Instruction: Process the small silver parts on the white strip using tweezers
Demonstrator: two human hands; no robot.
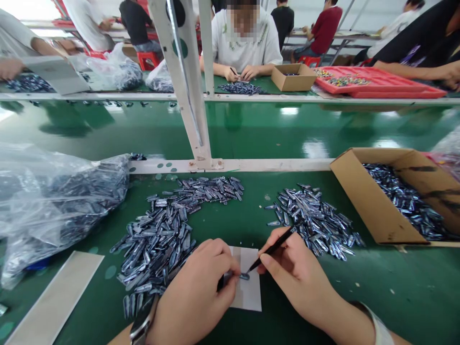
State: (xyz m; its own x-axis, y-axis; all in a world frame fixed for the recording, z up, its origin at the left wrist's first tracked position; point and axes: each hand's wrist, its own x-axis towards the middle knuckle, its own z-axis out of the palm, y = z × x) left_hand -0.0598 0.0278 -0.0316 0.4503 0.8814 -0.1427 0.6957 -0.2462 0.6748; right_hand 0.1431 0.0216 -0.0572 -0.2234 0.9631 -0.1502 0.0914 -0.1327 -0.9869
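Note:
Between my hands a white card (251,297) lies on the green table, with a small dark clip (245,276) on it. My left hand (201,287) is closed at the card's left side, its fingertips beside the clip; what they pinch, if anything, is hidden. A black pen-like tool (275,247) is gripped in my right hand (298,278), its tip touching or just above the clip. Beyond my left hand spreads a large pile of dark clips (158,239). Another pile of shinier clips (316,218) lies past my right hand.
A cardboard box (377,211) of clips stands at the right. At the left are a plastic bag (72,201) of clips and a flat pale strip (57,302). A white post (187,86) rises from the table's far rail. Across the green belt (251,129) people sit working.

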